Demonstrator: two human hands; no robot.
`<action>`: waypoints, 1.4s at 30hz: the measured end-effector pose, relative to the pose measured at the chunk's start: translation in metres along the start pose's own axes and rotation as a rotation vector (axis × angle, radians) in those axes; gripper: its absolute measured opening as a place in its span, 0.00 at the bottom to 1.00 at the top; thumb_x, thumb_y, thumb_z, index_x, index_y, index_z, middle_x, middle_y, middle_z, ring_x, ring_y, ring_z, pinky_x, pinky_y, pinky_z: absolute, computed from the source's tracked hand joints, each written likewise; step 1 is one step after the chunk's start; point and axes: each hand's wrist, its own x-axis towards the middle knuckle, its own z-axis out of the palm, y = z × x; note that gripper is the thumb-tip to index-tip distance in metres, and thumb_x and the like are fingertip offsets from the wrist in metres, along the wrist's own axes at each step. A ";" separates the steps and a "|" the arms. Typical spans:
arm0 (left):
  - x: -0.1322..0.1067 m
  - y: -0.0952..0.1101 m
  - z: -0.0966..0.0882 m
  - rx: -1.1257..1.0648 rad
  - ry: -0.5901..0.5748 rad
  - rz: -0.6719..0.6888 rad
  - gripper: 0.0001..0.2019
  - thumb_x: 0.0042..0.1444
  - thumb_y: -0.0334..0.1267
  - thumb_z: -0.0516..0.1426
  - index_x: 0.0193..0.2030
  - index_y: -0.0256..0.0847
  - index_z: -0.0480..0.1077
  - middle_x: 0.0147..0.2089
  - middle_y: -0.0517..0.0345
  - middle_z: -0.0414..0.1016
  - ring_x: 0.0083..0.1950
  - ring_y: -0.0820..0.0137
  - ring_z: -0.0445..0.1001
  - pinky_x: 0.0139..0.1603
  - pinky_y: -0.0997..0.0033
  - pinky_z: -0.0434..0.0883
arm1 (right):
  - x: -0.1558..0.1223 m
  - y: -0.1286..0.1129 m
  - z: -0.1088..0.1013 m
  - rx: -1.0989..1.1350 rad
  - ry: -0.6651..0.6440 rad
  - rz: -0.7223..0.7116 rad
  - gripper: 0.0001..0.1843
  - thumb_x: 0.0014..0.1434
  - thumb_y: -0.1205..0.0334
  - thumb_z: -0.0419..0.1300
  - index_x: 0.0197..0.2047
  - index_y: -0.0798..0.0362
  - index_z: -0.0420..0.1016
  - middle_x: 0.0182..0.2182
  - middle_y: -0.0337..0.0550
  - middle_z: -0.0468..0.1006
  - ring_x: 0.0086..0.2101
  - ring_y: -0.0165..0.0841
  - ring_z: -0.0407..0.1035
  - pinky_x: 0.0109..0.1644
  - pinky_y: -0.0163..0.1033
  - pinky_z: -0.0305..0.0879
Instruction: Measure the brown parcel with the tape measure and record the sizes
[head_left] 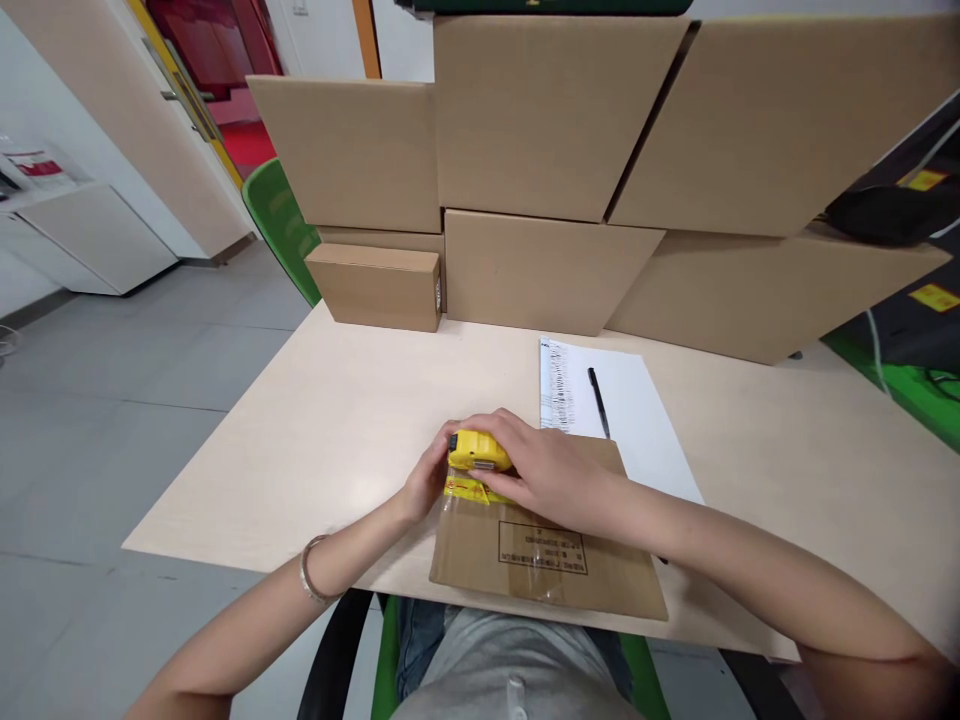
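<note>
Grasping one yellow tape measure (474,451), right hand (559,470) overlies one carton (476,560); left hand (429,478), grip unclear

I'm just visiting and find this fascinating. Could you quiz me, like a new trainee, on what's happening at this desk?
1. True or false: the black pen lies on the white paper.

2. Which thing is the right hand gripping?
A) scissors
B) yellow tape measure
C) stapler

3. Fill in: the bracelet is worn on the person's ____ arm.

Key:
1. True
2. B
3. left
</note>
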 end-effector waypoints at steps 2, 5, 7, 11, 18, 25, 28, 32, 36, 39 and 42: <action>0.001 -0.001 -0.002 0.094 -0.060 0.063 0.14 0.52 0.49 0.66 0.40 0.43 0.76 0.40 0.57 0.78 0.45 0.59 0.75 0.51 0.61 0.71 | -0.007 0.004 -0.001 0.031 0.025 0.005 0.22 0.68 0.59 0.58 0.63 0.48 0.62 0.56 0.47 0.75 0.44 0.40 0.78 0.45 0.46 0.74; 0.002 0.000 -0.005 0.181 -0.122 0.114 0.14 0.53 0.49 0.63 0.42 0.43 0.76 0.45 0.55 0.75 0.49 0.58 0.73 0.53 0.60 0.69 | -0.022 0.014 -0.007 0.040 0.051 0.074 0.21 0.67 0.56 0.59 0.62 0.46 0.64 0.55 0.46 0.77 0.45 0.41 0.78 0.46 0.47 0.75; 0.001 0.002 -0.005 0.239 -0.138 0.133 0.15 0.54 0.50 0.62 0.42 0.43 0.76 0.47 0.54 0.74 0.51 0.57 0.71 0.53 0.60 0.68 | -0.037 0.023 -0.013 0.100 0.072 0.127 0.21 0.67 0.55 0.59 0.61 0.45 0.65 0.54 0.45 0.78 0.45 0.40 0.78 0.46 0.46 0.75; 0.000 0.007 -0.002 0.315 -0.138 0.143 0.14 0.55 0.50 0.60 0.42 0.44 0.76 0.46 0.54 0.71 0.48 0.58 0.69 0.48 0.63 0.68 | -0.076 0.050 -0.028 0.307 0.138 0.242 0.21 0.65 0.51 0.61 0.59 0.44 0.69 0.54 0.47 0.78 0.49 0.40 0.77 0.47 0.42 0.77; 0.001 0.007 -0.002 0.358 -0.129 0.157 0.14 0.54 0.49 0.59 0.42 0.44 0.75 0.47 0.54 0.71 0.49 0.58 0.69 0.47 0.64 0.68 | -0.144 0.089 -0.042 0.349 0.346 0.407 0.23 0.59 0.45 0.67 0.53 0.47 0.75 0.52 0.51 0.79 0.48 0.43 0.77 0.46 0.43 0.80; 0.002 0.007 -0.004 0.396 -0.117 0.169 0.15 0.53 0.49 0.58 0.42 0.44 0.75 0.47 0.53 0.71 0.46 0.57 0.70 0.43 0.63 0.68 | -0.159 0.098 -0.038 0.363 0.363 0.462 0.23 0.58 0.44 0.67 0.52 0.47 0.76 0.53 0.52 0.78 0.49 0.44 0.78 0.45 0.44 0.80; 0.002 0.008 -0.003 0.411 -0.107 0.177 0.15 0.53 0.50 0.58 0.41 0.44 0.74 0.47 0.52 0.71 0.47 0.56 0.69 0.44 0.62 0.68 | -0.158 0.099 -0.035 0.352 0.357 0.448 0.24 0.58 0.44 0.67 0.53 0.48 0.76 0.53 0.52 0.79 0.48 0.44 0.78 0.45 0.44 0.80; 0.002 0.008 -0.003 0.434 -0.102 0.175 0.15 0.53 0.50 0.58 0.41 0.44 0.74 0.46 0.52 0.71 0.48 0.55 0.69 0.45 0.61 0.68 | -0.159 0.095 -0.041 0.314 0.346 0.445 0.22 0.59 0.45 0.66 0.52 0.46 0.76 0.51 0.51 0.80 0.47 0.44 0.78 0.43 0.44 0.80; 0.003 0.007 -0.004 0.412 -0.111 0.184 0.15 0.53 0.50 0.58 0.42 0.44 0.75 0.47 0.52 0.72 0.50 0.55 0.69 0.48 0.60 0.67 | -0.135 0.078 -0.051 0.267 0.303 0.344 0.20 0.60 0.50 0.65 0.54 0.46 0.75 0.48 0.48 0.81 0.43 0.41 0.78 0.41 0.42 0.77; 0.003 0.007 -0.003 0.359 -0.107 0.186 0.15 0.52 0.50 0.60 0.41 0.43 0.76 0.46 0.53 0.73 0.50 0.56 0.69 0.50 0.61 0.68 | -0.092 0.058 -0.049 0.207 0.212 0.224 0.19 0.60 0.55 0.65 0.55 0.44 0.74 0.47 0.43 0.82 0.43 0.38 0.78 0.44 0.41 0.74; 0.002 0.008 0.001 0.328 -0.091 0.192 0.15 0.52 0.50 0.60 0.40 0.42 0.77 0.45 0.53 0.75 0.50 0.56 0.71 0.52 0.59 0.69 | -0.042 0.037 -0.039 0.118 0.113 0.098 0.19 0.60 0.59 0.63 0.55 0.41 0.73 0.48 0.36 0.83 0.42 0.35 0.79 0.44 0.39 0.70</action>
